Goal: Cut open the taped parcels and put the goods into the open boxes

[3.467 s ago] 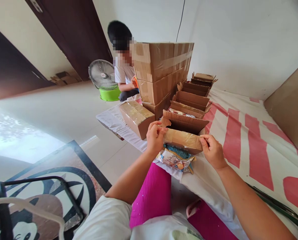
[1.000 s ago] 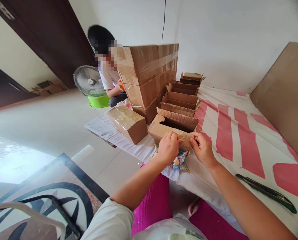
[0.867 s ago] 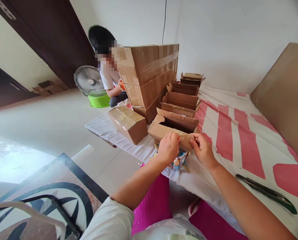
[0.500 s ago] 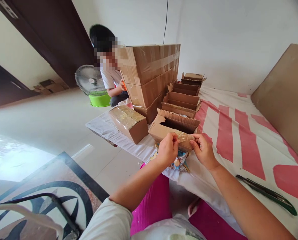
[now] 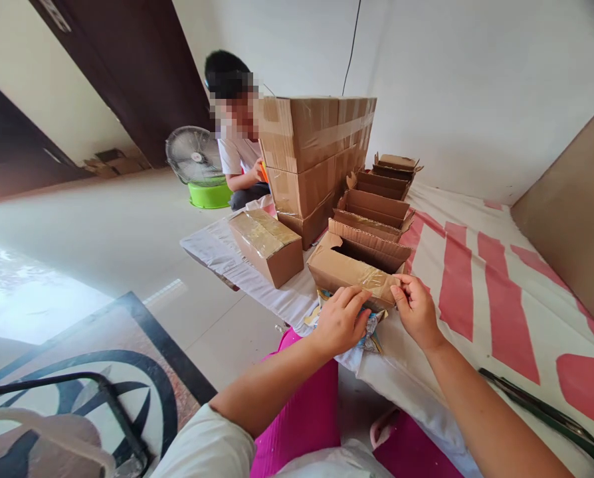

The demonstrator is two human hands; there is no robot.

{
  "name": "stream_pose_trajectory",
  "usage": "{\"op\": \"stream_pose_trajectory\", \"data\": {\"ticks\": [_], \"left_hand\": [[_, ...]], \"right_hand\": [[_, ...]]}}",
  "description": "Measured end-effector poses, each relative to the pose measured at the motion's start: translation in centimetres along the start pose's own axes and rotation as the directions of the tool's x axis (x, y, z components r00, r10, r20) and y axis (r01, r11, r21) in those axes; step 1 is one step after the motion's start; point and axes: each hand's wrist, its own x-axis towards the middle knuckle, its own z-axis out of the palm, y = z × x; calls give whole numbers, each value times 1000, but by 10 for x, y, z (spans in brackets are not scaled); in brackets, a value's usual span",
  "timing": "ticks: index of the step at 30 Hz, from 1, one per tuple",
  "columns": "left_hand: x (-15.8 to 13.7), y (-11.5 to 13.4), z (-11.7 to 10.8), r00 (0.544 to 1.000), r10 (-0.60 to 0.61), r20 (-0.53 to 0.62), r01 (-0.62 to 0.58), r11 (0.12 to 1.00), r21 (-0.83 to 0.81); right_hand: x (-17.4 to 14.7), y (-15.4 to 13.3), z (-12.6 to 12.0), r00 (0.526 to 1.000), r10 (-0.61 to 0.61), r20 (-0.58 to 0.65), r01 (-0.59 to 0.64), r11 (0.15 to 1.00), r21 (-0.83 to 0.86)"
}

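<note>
An open cardboard box (image 5: 329,262) stands close in front of me, its near flap folded outward with shiny clear tape (image 5: 374,279) across it. My left hand (image 5: 344,320) rests its fingertips on the flap's lower edge near the tape; the fingers are loosely stretched and the thumb is apart. At the flap's right corner, my right hand (image 5: 417,311) pinches the cardboard between thumb and forefinger. Just below the flap lies a blue-and-yellow printed packet (image 5: 375,330), partly covered by my left hand. The inside of the box is dark.
A taped carton (image 5: 267,245) sits left, before a stack of sealed cartons (image 5: 317,143). Several open boxes (image 5: 377,206) line up behind mine. A green-handled cutter (image 5: 546,415) lies right on the red-and-white cloth (image 5: 501,292). Behind the stack crouches a person (image 5: 237,156) beside a fan (image 5: 195,156).
My left hand has gone from a pinch at the tape to looser fingers lower on the flap edge. My right hand stays at the flap's corner. The view has shifted slightly.
</note>
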Motion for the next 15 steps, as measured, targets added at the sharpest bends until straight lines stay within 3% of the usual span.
{"op": "stream_pose_trajectory", "data": {"ticks": [4,11,15], "left_hand": [[5,1,-3,997,-49,63,44,996,73],[11,-7,-1,990,-135,35,130,986,101],[16,-7,-13,984,-176,38,169,976,135]], "right_hand": [[2,-1,1,1000,9,-14,-9,1000,-4],[-4,-3,0,1000,-27,-6,27,999,-22],[0,-12,-9,989,-142,-43,139,988,-73]]}}
